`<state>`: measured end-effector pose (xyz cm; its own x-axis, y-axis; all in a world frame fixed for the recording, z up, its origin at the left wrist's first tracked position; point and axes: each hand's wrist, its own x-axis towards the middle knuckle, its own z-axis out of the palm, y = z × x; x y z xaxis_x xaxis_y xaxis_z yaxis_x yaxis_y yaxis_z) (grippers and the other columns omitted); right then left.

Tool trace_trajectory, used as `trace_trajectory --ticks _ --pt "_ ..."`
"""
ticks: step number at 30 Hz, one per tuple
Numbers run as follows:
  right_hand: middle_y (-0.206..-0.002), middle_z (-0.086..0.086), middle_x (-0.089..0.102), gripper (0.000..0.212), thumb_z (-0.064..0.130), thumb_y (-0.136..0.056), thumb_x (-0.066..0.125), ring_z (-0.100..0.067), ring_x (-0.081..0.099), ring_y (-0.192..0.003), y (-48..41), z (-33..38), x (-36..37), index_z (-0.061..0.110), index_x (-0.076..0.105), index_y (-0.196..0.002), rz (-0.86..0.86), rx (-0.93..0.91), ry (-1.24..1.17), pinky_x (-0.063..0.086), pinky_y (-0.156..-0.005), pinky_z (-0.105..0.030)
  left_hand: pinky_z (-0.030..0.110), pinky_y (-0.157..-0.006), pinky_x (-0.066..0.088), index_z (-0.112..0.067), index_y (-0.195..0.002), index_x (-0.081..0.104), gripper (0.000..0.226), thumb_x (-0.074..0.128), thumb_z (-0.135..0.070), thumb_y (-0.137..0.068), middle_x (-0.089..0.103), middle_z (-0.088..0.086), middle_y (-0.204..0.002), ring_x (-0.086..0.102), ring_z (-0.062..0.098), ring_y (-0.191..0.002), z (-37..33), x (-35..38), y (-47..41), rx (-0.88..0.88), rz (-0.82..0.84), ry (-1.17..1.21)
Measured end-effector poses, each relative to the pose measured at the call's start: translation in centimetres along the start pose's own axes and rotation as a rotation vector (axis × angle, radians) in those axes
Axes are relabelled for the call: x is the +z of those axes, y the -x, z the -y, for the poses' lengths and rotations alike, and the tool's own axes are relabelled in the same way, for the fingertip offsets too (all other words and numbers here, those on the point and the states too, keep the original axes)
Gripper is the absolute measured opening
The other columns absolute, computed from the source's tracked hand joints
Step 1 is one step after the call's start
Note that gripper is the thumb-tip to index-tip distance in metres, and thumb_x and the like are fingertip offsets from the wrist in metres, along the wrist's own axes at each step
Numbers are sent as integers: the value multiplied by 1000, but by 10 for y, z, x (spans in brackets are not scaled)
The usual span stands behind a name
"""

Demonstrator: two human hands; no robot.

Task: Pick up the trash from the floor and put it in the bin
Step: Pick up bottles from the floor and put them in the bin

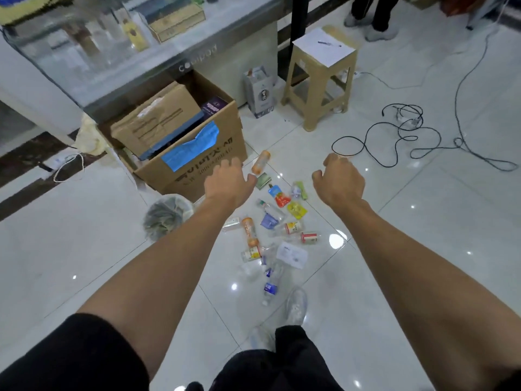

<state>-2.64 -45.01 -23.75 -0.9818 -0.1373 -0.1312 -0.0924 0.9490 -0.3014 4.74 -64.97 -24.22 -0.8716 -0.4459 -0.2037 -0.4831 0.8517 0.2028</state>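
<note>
Trash lies scattered on the white tiled floor between my arms: an orange bottle (261, 162), a second orange bottle (249, 231), a red and blue pouch (279, 196), a yellow packet (297, 210), a white label sheet (291, 254), small jars (309, 237) and clear plastic bottles (271, 287). A small bin (166, 214) lined with a clear bag stands to the left of the pile. My left hand (229, 183) hovers above the floor near the far orange bottle, fingers loosely curled and holding nothing. My right hand (338, 180) hangs over the pile's right side, also holding nothing.
A large open cardboard box (197, 165) with smaller boxes inside stands behind the bin, against a glass display counter (112, 52). A beige plastic stool (321, 77) with paper on it stands at the back right. Black cables (394, 142) loop across the floor. Another person's feet (372, 26) are at the top.
</note>
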Motion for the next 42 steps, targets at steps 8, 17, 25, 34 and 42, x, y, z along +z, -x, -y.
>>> trace_trajectory --ticks 8,17,25,34,42 --pt "-116 -13 58 37 30 -95 47 -33 59 -102 -17 -22 79 9 49 -126 122 21 -9 46 -77 -37 45 -92 42 -18 -139 41 53 45 -41 -92 48 9 -135 46 30 -121 17 81 -43 -9 129 26" --pt "-118 -8 57 39 28 -93 46 -29 58 -104 -10 -73 294 16 44 -130 322 165 45 47 -82 -38 43 -93 42 -19 -137 41 49 50 -36 -92 47 8 -134 45 28 -122 90 297 -84 -5 282 4" --pt "-112 -7 58 43 31 -93 49 -25 60 -95 15 -123 503 17 41 -132 445 258 20 52 -78 -37 42 -88 44 -19 -136 41 50 51 -36 -90 50 6 -126 48 25 -115 166 501 -81 -47 474 -82" --pt "-120 -9 54 51 35 -87 58 -28 58 -105 9 -161 693 19 37 -131 467 529 -175 49 -81 -40 42 -92 43 -17 -139 36 57 59 -32 -89 41 7 -137 43 27 -122 211 668 -117 3 405 -192" --pt "-127 -10 44 92 52 -73 72 -30 48 -116 35 -140 777 19 21 -143 493 733 -258 47 -86 -46 41 -92 42 -15 -133 39 64 73 -30 -81 43 11 -129 46 28 -115 208 738 -143 173 289 -302"
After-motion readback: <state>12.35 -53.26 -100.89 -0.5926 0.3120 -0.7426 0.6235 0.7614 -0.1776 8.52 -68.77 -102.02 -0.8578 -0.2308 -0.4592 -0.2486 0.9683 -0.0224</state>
